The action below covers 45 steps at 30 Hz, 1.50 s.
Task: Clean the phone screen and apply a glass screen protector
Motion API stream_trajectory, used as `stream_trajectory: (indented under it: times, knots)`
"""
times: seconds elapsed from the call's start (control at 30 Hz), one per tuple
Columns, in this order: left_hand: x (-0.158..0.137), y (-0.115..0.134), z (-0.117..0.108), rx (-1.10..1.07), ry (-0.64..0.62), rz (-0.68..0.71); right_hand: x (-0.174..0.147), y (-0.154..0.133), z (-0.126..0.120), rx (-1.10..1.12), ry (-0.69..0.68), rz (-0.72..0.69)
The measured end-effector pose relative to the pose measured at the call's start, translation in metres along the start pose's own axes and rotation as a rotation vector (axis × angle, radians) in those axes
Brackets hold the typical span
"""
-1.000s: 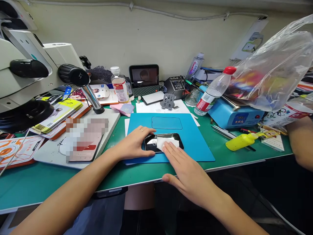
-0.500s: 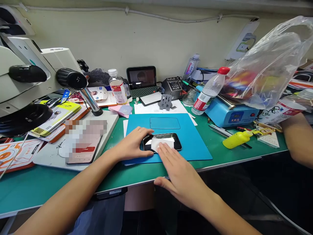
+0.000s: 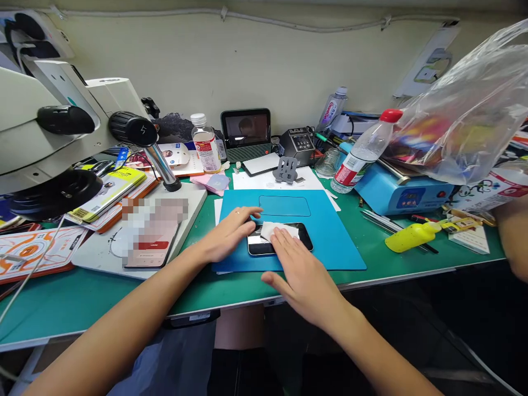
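A dark-screened phone (image 3: pixel 306 237) lies flat on a blue mat (image 3: pixel 338 250). My right hand (image 3: pixel 303 275) presses a folded white wipe (image 3: pixel 269 230) onto its screen, the four fingers straight and close together, thumb out to the side. Beside the phone's left end is my left hand (image 3: pixel 231 234), its fingers apart and holding nothing; whether its fingertips touch the phone I cannot tell. A thin dark phone-shaped outline (image 3: pixel 284 207) shows on the mat beyond the phone. Part of the screen is hidden under the wipe and my right fingers.
To the left stand a microscope (image 3: pixel 136 129) and, on its base, another phone (image 3: pixel 150 253). At right are a yellow squeeze bottle (image 3: pixel 408 237), a red-capped bottle (image 3: pixel 365 151), a blue machine (image 3: pixel 406 192), a plastic bag (image 3: pixel 466 115) and another person's arm (image 3: pixel 513 236).
My left hand has come off the phone's left end, its thumb lifting from the near edge. On the screen, the wipe has slid slightly toward the far edge. The whole view has shifted sideways.
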<state>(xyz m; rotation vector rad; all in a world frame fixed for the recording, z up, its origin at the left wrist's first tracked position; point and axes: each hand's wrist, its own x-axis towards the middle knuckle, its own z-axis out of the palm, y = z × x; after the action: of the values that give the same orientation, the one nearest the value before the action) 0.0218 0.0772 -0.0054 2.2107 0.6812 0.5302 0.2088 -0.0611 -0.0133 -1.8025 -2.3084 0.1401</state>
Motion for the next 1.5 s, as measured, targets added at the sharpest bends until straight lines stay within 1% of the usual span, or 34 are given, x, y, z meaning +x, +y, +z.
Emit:
stream_trajectory:
  times: [0.1, 0.17, 0.23, 0.33, 0.4, 0.47, 0.53, 0.6, 0.67, 0.77, 0.8, 0.87, 0.93, 1.0, 1.07, 1.13, 1.23, 1.3, 1.37, 1.43, 1.5]
  knots:
    - [0.001, -0.002, 0.001, -0.006, 0.129, -0.004, 0.018, -0.011, 0.002, 0.028, 0.031, 0.056]
    - [0.002, -0.003, 0.002, -0.008, 0.219, -0.003, 0.022, -0.021, 0.005, 0.052, 0.039, 0.036]
    - [0.002, -0.004, 0.002, -0.013, 0.302, -0.009, 0.016, -0.028, 0.007, 0.065, 0.028, -0.024]
    - [0.002, -0.006, 0.003, -0.013, 0.381, -0.058, -0.002, -0.021, 0.006, 0.052, 0.005, -0.118]
    - [0.003, -0.006, 0.003, -0.015, 0.403, -0.085, -0.007, -0.006, 0.003, 0.032, 0.013, -0.116]
    - [0.003, -0.006, 0.003, -0.015, 0.417, -0.088, -0.001, 0.007, 0.000, 0.011, 0.035, -0.059]
    - [0.004, -0.006, 0.003, -0.008, 0.422, -0.077, 0.013, 0.010, -0.001, 0.002, 0.049, -0.008]
    - [0.004, -0.006, 0.003, -0.004, 0.420, -0.065, 0.026, 0.001, 0.001, 0.014, 0.050, -0.007]
    - [0.003, -0.006, 0.003, -0.011, 0.406, -0.066, 0.033, -0.016, 0.004, 0.038, 0.040, -0.048]
    - [0.002, -0.007, 0.003, -0.028, 0.389, -0.085, 0.023, -0.035, 0.006, 0.069, 0.016, -0.143]
    - [0.002, -0.008, 0.003, -0.030, 0.388, -0.089, 0.017, -0.035, 0.006, 0.071, 0.011, -0.164]
    - [0.002, -0.008, 0.002, -0.024, 0.384, -0.087, 0.002, -0.026, 0.003, 0.050, 0.013, -0.166]
    - [0.002, -0.008, 0.002, -0.013, 0.372, -0.082, -0.009, -0.008, 0.000, 0.007, 0.032, -0.129]
    - [0.003, -0.007, 0.001, -0.012, 0.358, -0.083, -0.013, 0.009, -0.002, -0.040, 0.056, -0.071]
    - [0.004, -0.006, 0.001, -0.020, 0.347, -0.087, -0.010, 0.016, 0.000, -0.077, 0.074, -0.001]
    - [0.004, -0.004, 0.002, -0.027, 0.340, -0.091, -0.001, 0.008, 0.005, -0.100, 0.094, 0.080]
    - [0.004, -0.003, 0.003, -0.025, 0.345, -0.091, 0.016, -0.021, 0.014, -0.088, 0.119, 0.168]
    - [0.003, -0.005, 0.004, -0.033, 0.357, -0.095, 0.025, -0.042, 0.018, -0.035, 0.111, 0.144]
    - [0.003, -0.006, 0.005, -0.047, 0.359, -0.107, 0.029, -0.053, 0.018, 0.017, 0.107, 0.097]
    - [0.002, -0.008, 0.006, -0.049, 0.352, -0.117, 0.025, -0.052, 0.015, 0.049, 0.099, 0.025]
    - [0.002, -0.008, 0.006, -0.038, 0.343, -0.118, 0.014, -0.037, 0.008, 0.065, 0.074, -0.058]
